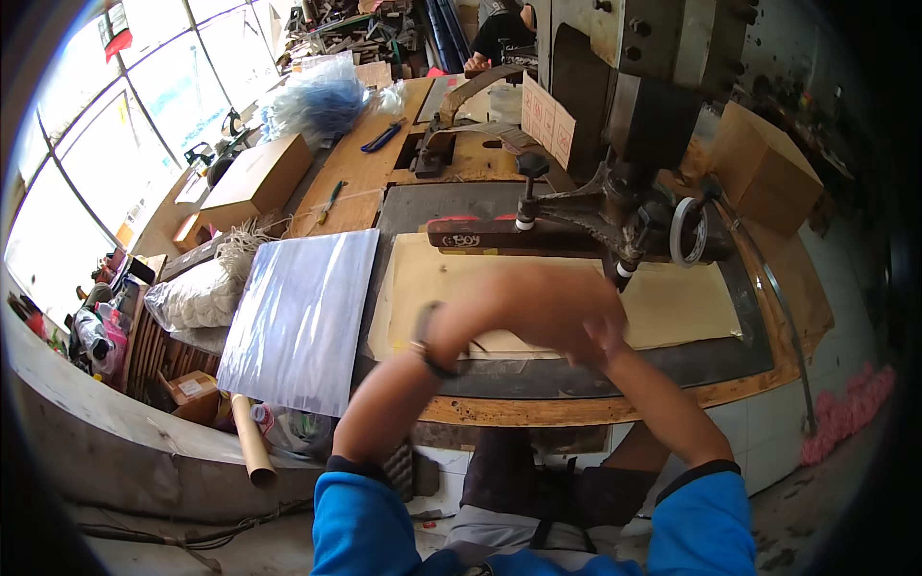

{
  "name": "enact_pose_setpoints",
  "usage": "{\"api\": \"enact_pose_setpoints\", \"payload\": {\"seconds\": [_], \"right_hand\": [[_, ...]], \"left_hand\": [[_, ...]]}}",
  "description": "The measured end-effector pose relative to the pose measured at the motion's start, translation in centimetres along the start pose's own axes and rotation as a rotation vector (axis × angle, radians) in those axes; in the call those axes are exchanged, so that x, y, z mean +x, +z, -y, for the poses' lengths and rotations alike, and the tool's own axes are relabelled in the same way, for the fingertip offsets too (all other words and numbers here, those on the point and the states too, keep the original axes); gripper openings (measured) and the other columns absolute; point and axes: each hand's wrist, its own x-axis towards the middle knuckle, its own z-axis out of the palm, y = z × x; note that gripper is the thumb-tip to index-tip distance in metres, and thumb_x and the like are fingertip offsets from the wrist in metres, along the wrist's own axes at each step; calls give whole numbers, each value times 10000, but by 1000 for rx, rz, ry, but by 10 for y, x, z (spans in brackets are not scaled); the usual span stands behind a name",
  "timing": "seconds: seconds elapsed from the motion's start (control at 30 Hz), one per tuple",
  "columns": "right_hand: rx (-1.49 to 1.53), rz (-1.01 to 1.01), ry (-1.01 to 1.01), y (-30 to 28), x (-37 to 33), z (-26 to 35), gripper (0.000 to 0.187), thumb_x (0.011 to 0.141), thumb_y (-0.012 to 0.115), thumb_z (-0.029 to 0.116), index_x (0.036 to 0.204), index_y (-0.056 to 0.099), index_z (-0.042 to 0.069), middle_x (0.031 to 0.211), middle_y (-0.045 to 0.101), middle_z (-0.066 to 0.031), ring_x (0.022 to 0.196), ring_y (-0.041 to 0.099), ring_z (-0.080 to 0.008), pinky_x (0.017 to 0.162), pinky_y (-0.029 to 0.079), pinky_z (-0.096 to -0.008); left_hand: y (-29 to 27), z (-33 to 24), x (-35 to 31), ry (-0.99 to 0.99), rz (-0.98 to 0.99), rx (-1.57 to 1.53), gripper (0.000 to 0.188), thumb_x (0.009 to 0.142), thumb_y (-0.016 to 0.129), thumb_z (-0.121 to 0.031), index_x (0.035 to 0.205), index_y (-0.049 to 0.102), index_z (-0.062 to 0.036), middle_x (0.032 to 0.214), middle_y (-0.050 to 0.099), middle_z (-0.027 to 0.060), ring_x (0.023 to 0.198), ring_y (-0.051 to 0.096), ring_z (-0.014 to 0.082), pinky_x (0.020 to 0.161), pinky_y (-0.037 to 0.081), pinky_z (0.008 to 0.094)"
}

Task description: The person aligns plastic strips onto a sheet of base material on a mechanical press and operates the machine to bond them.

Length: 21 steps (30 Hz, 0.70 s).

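Wooden workbench (353, 175) stands near windows (158, 120), fingers (603, 336) too blurred to tell spread or grip.

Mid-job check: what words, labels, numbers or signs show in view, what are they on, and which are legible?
I won't copy out wording, only where it stands:
Dark bar under the machine: pale lettering near its left end, large enough to read.
Upright cardboard panel: red marks, too small to read.
Small brown box at lower left: pale label, too small to read.
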Motion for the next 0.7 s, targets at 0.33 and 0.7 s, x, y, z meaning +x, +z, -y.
{"api": "enact_pose_setpoints", "payload": {"seconds": [0.33, 0.7], "right_hand": [[95, -31, 107, 21, 18, 26, 274, 908, 644, 258, 754, 681, 35, 644, 663, -154, 615, 668, -357, 612, 543, -460], [137, -111, 113, 24, 16, 16, 273, 923, 679, 238, 771, 668, 12, 700, 653, -164, 666, 643, -351, 646, 509, -448]], "left_hand": [[48, 181, -137, -305, -1118, -594, 552, 901, 766, -162, 1390, 542, -42, 1208, 651, 95, 1029, 613, 111, 770, 545, 271], [54, 158, -101, -527, -863, -752, 560, 853, 778, -31, 1371, 567, -49, 1046, 740, 56, 944, 730, 146, 718, 578, 259]]}}
